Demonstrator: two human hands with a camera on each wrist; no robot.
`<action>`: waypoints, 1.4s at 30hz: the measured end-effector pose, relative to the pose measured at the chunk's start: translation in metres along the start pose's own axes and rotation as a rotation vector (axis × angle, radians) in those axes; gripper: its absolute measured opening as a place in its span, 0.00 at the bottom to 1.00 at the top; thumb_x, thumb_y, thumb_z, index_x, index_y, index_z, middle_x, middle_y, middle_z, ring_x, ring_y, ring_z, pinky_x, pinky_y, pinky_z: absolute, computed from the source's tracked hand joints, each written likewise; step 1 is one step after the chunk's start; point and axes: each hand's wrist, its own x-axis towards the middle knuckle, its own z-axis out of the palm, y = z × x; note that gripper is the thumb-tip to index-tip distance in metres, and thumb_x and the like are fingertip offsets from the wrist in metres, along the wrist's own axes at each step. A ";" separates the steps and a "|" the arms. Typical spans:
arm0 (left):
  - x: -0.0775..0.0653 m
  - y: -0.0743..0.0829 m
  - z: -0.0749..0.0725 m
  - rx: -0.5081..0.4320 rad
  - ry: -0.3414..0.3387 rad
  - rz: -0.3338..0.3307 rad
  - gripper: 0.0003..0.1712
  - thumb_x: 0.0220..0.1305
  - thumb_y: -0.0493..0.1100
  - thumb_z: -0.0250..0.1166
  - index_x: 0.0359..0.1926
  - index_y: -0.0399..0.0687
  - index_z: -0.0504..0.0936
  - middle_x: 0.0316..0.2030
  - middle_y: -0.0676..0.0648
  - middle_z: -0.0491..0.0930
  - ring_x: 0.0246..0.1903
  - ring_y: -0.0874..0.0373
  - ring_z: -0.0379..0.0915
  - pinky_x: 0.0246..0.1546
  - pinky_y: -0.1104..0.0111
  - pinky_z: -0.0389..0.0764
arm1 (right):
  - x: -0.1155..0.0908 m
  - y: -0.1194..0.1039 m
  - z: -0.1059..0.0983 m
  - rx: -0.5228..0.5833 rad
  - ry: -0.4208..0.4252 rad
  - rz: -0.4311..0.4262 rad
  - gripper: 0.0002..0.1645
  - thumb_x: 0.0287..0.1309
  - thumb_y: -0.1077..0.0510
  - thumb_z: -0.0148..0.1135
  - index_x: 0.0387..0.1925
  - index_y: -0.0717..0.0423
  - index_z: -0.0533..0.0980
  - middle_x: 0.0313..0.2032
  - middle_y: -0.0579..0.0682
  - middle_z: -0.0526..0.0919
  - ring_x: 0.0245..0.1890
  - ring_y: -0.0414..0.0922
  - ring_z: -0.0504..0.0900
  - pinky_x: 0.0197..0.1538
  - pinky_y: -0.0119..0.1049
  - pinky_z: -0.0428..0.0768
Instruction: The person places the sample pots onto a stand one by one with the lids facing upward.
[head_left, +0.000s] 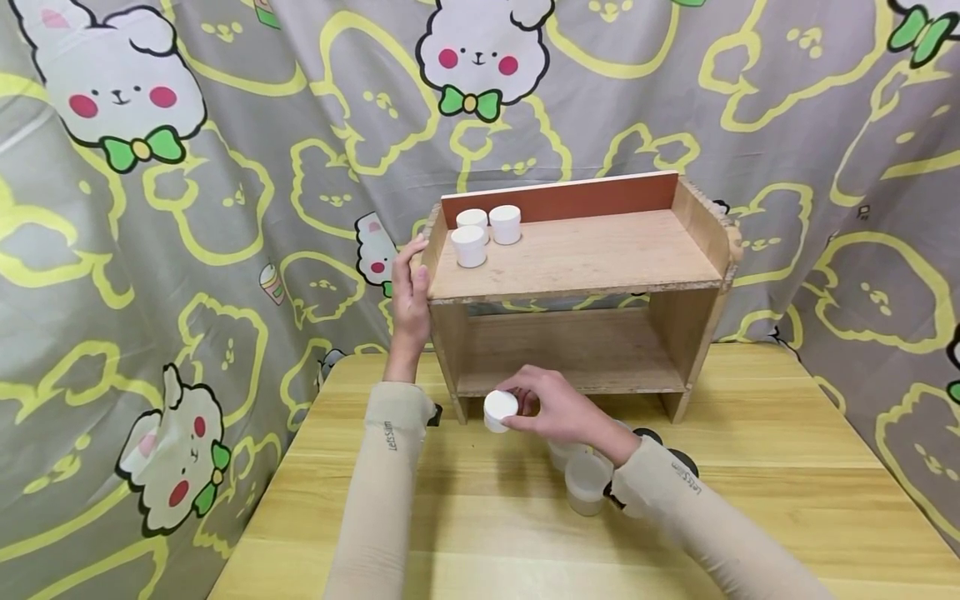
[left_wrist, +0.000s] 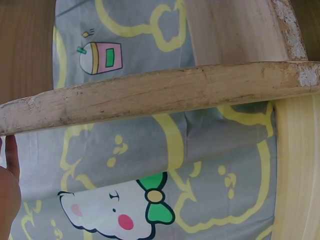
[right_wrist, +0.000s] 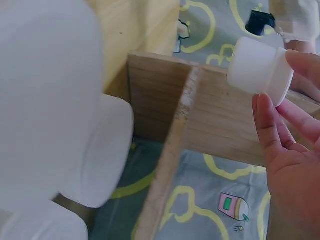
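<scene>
Pinched between the thumb and fingers of my right hand (head_left: 555,407) is a small white lidded jar (head_left: 500,411), held above the table in front of the shelf's lower level. The right wrist view shows the jar (right_wrist: 255,70) tilted on its side, with fingertips at its lid. My left hand (head_left: 411,296) rests against the left side panel of the wooden shelf (head_left: 585,258), fingers near its top edge. On the top board, at the left end, stand three similar white jars (head_left: 469,247), grouped close together. In the left wrist view the panel's edge (left_wrist: 150,95) crosses the frame.
Translucent white containers (head_left: 588,482) stand on the wooden table (head_left: 315,500) beneath my right forearm, partly hidden by it. Dark round items (head_left: 681,461) lie beside them. A patterned curtain (head_left: 225,250) hangs behind and around the table.
</scene>
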 end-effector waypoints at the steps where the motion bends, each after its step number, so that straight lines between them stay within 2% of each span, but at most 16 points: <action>1: 0.000 0.000 0.000 0.000 0.001 -0.001 0.22 0.72 0.33 0.46 0.63 0.25 0.66 0.67 0.28 0.68 0.75 0.35 0.58 0.77 0.55 0.55 | 0.000 -0.002 -0.002 -0.002 0.002 -0.001 0.23 0.57 0.56 0.77 0.54 0.55 0.83 0.42 0.46 0.82 0.36 0.36 0.81 0.40 0.33 0.85; 7: -0.001 -0.003 -0.001 -0.008 0.010 0.000 0.22 0.72 0.32 0.46 0.63 0.25 0.67 0.67 0.27 0.68 0.75 0.34 0.57 0.78 0.54 0.54 | 0.004 -0.007 -0.014 -0.020 0.033 -0.037 0.24 0.57 0.56 0.77 0.55 0.56 0.82 0.43 0.48 0.82 0.38 0.38 0.81 0.43 0.33 0.85; 13: -0.001 -0.003 -0.002 -0.001 0.009 -0.005 0.22 0.72 0.33 0.46 0.64 0.26 0.66 0.68 0.28 0.67 0.75 0.36 0.57 0.78 0.53 0.54 | 0.005 -0.013 -0.025 -0.015 0.058 -0.079 0.25 0.56 0.57 0.77 0.55 0.58 0.82 0.44 0.49 0.82 0.39 0.39 0.82 0.44 0.37 0.87; 20: -0.001 -0.002 -0.001 0.007 0.003 -0.013 0.23 0.72 0.34 0.46 0.64 0.26 0.66 0.68 0.28 0.67 0.75 0.35 0.56 0.78 0.51 0.53 | 0.007 -0.023 -0.040 -0.026 0.115 -0.123 0.25 0.54 0.59 0.78 0.54 0.58 0.83 0.43 0.48 0.83 0.38 0.39 0.83 0.43 0.34 0.85; 25: -0.001 -0.001 -0.001 0.008 0.004 -0.022 0.23 0.73 0.35 0.46 0.64 0.27 0.66 0.69 0.29 0.67 0.75 0.38 0.57 0.78 0.52 0.53 | 0.008 -0.029 -0.051 -0.039 0.155 -0.143 0.25 0.53 0.58 0.79 0.54 0.58 0.83 0.42 0.48 0.84 0.38 0.40 0.83 0.43 0.34 0.84; 29: 0.000 -0.001 -0.001 0.015 0.003 -0.023 0.23 0.72 0.35 0.46 0.64 0.28 0.66 0.68 0.30 0.67 0.76 0.41 0.58 0.78 0.53 0.54 | 0.008 -0.034 -0.058 -0.053 0.164 -0.156 0.26 0.53 0.58 0.79 0.54 0.58 0.83 0.41 0.48 0.84 0.37 0.39 0.83 0.43 0.34 0.84; 42: -0.001 0.000 0.000 0.012 -0.004 -0.006 0.23 0.72 0.34 0.46 0.64 0.26 0.66 0.68 0.28 0.67 0.75 0.38 0.59 0.78 0.54 0.55 | 0.013 -0.049 -0.079 -0.078 0.195 -0.222 0.26 0.52 0.59 0.80 0.53 0.58 0.83 0.40 0.49 0.84 0.35 0.39 0.83 0.39 0.37 0.86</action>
